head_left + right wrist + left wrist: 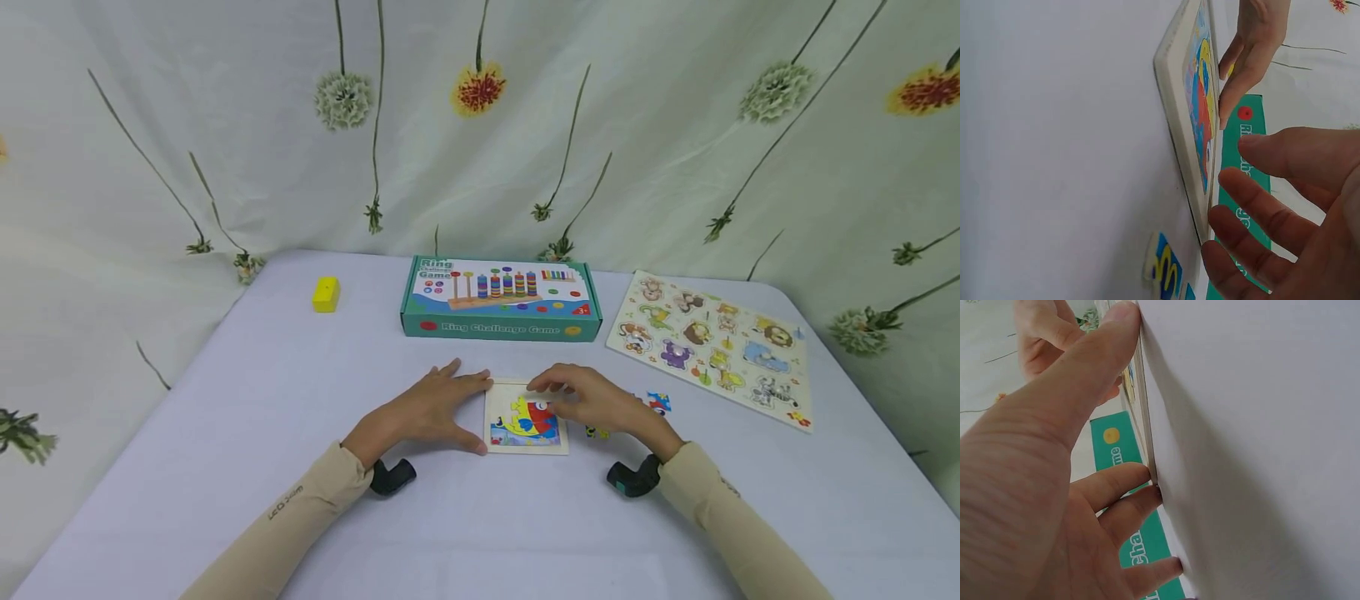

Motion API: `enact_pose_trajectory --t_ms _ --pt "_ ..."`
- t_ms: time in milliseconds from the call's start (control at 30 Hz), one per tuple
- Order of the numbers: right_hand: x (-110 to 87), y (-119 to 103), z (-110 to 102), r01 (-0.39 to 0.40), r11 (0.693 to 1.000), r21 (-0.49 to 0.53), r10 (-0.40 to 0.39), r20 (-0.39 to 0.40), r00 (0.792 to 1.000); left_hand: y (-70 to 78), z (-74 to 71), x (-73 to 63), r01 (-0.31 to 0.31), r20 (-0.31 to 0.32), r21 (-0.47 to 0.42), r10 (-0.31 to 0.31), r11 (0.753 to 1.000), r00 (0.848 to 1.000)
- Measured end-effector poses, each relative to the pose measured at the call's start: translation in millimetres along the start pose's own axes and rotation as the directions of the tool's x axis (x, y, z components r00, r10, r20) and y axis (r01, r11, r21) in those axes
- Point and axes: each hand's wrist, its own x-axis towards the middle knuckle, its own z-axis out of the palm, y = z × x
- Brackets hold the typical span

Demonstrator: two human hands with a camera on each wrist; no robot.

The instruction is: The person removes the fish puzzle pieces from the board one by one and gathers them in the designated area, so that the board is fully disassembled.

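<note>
Head view: on a white-clothed table (450,533), note a spread left hand (438,406) merely touching, and a loosely bent, empty right hand (588,400) above, a rectangular pale-wood fish puzzle (525,422). Beware scattering small multicoloured jigsaw pieces (660,403) through a wrist sweep.

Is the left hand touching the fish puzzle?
Touching. The left wrist view shows it: the left hand has its thumb tip and another fingertip against the edge of the fish puzzle, with no gap there.

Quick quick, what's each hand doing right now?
Left hand: open, spread, touching the edge of the puzzle board.
Right hand: open, fingers loosely bent at the puzzle board, no piece seen in it.
</note>
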Motion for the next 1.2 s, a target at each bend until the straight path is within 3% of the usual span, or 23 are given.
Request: enact_pose_trajectory --t_ms 1200 --pt "13.6 -1.2 4.2 -0.004 0.989 -0.150 0.018 0.093 0.996 0.7 -0.4 1.6 -0.001 0.000 0.008 0.001 1.000 1.000"
